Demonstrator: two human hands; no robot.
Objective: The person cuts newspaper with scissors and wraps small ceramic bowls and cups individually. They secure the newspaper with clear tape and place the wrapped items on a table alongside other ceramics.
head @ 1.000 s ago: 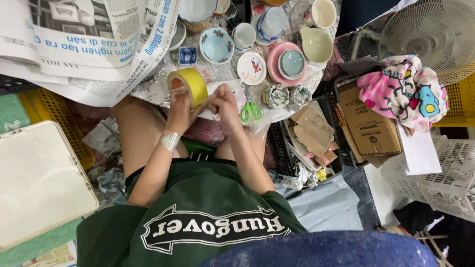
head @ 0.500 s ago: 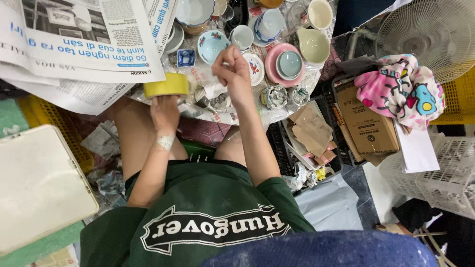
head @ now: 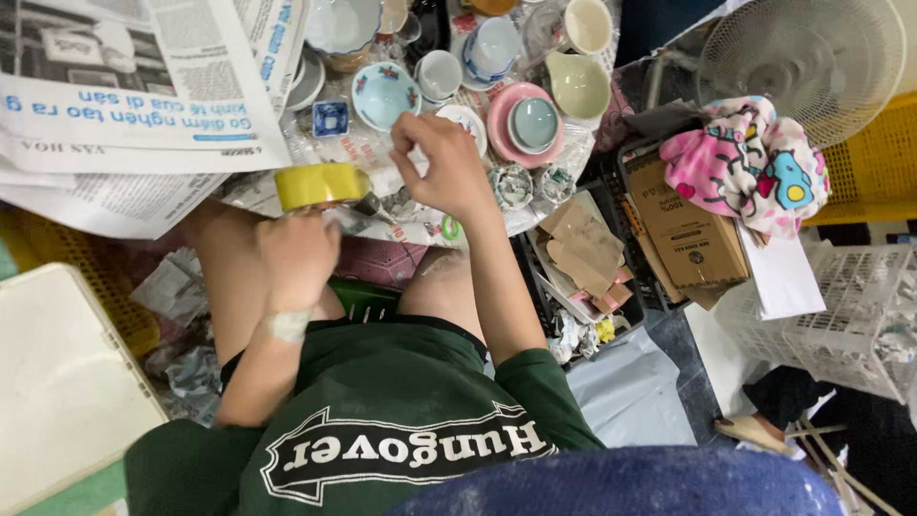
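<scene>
My left hand (head: 296, 258), with a white plaster on its wrist, grips a yellow roll of tape (head: 320, 184) over my knees. My right hand (head: 444, 167) is a little to the right of the roll and further out. Its thumb and fingers are pinched together on what looks like the tape's free end; the strip itself is hard to make out. Under that hand lie small paper-wrapped bundles (head: 511, 184) and green-handled scissors (head: 449, 229). Just beyond the fingers stand a blue floral bowl (head: 382, 93) and a pink saucer (head: 521, 124) with a cup on it.
Newspaper sheets (head: 143, 105) cover the far left. Several cups and bowls crowd the top, including a cream cup (head: 578, 86). To the right are a cardboard box (head: 688, 234), patterned cloth (head: 750, 167), a fan (head: 802, 57) and a white basket (head: 860, 306). A white board (head: 57, 382) lies at left.
Both hands were together on the tape roll. The right hand has drawn away from it to the right, and the left hand has lowered the roll toward my knees.
</scene>
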